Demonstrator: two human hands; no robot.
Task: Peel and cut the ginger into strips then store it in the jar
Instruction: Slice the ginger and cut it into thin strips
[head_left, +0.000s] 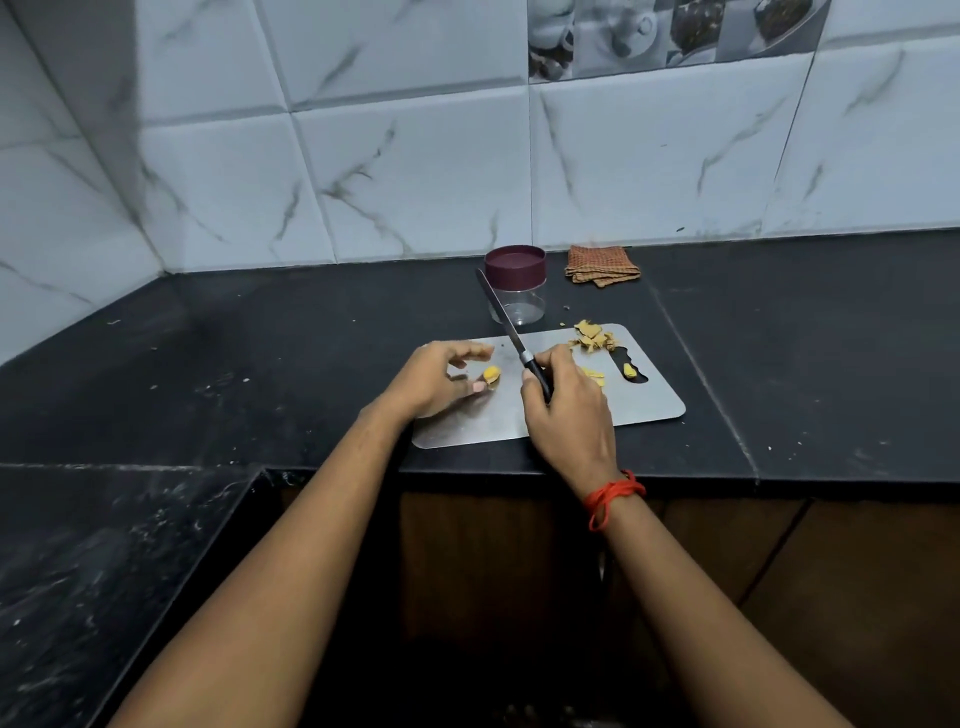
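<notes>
Left hand (436, 379): released, fingers loosely curved, grasping nothing. Its thumb tip lies just beside a peeled yellow ginger piece (491, 373) on the left part of the steel cutting board (649, 405); contact cannot be confirmed.

Right hand (566, 410): clenched round the black handle of the knife (511, 327). The blade is raised off the board and points away from the person, and its tip crosses in front of the jar (519, 304). A red thread (613, 493) is tied at this wrist.

Board: lies flat on the black worktop (260, 364), near its front edge.
- Peel scraps (592, 335): heaped at the far right corner.
- Thin ginger slices (595, 374): just beside the right hand.
- One small ginger bit (629, 370): lies in the handle slot.

Jar: clear, upright, maroon lid (515, 262) fitted, directly behind the board. A folded checked cloth (602, 265) lies to its right, against the tiled wall.
</notes>
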